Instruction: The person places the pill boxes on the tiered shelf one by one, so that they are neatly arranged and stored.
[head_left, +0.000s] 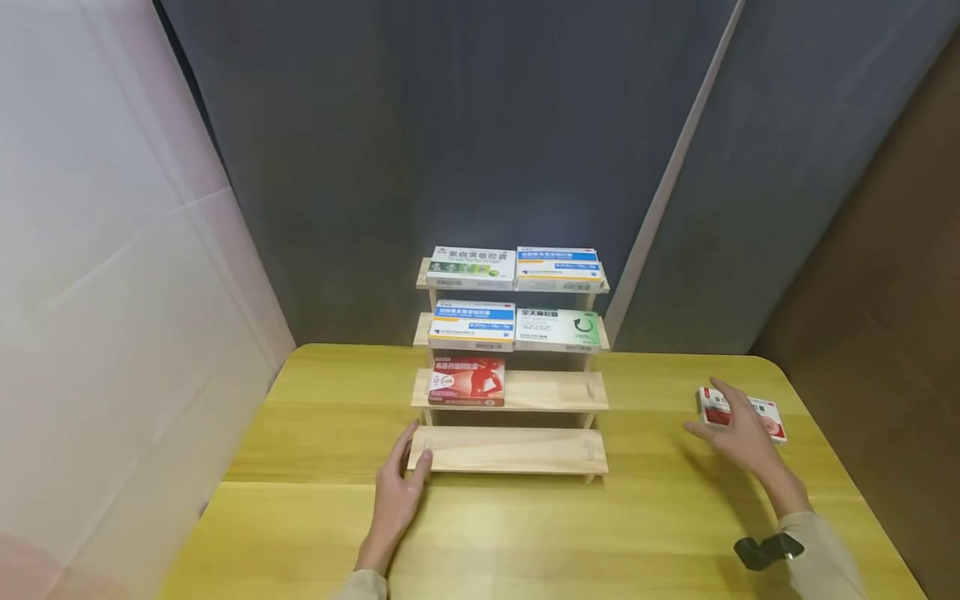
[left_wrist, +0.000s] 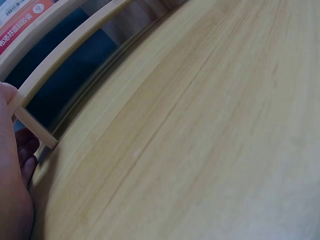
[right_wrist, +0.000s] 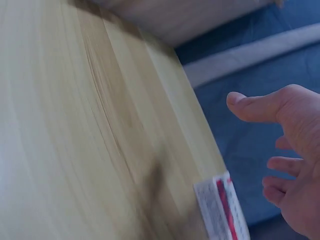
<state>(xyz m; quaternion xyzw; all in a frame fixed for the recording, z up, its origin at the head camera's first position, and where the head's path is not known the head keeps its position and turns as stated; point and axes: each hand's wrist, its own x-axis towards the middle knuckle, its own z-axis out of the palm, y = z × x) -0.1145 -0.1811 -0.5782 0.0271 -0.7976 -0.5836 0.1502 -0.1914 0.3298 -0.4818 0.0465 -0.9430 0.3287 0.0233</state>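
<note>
My left hand (head_left: 397, 490) grips the left end of the lowest step of a wooden tiered stand (head_left: 510, 450). In the left wrist view the thumb lies on the step, with curled fingers (left_wrist: 27, 150) beside its leg. My right hand (head_left: 742, 429) hovers over a white and red medicine box (head_left: 772, 414) on the table at the right. Its thumb and fingers are spread apart, and the right wrist view shows a gap between the hand and the box (right_wrist: 220, 210).
On the stand are a red medicine box (head_left: 467, 382), two blue and white boxes (head_left: 558, 265) and two green and white boxes (head_left: 557, 329). The yellow wooden table (head_left: 480, 533) ends at a dark curtain (head_left: 360, 167) behind. A white sheet (head_left: 112, 333) hangs at the left.
</note>
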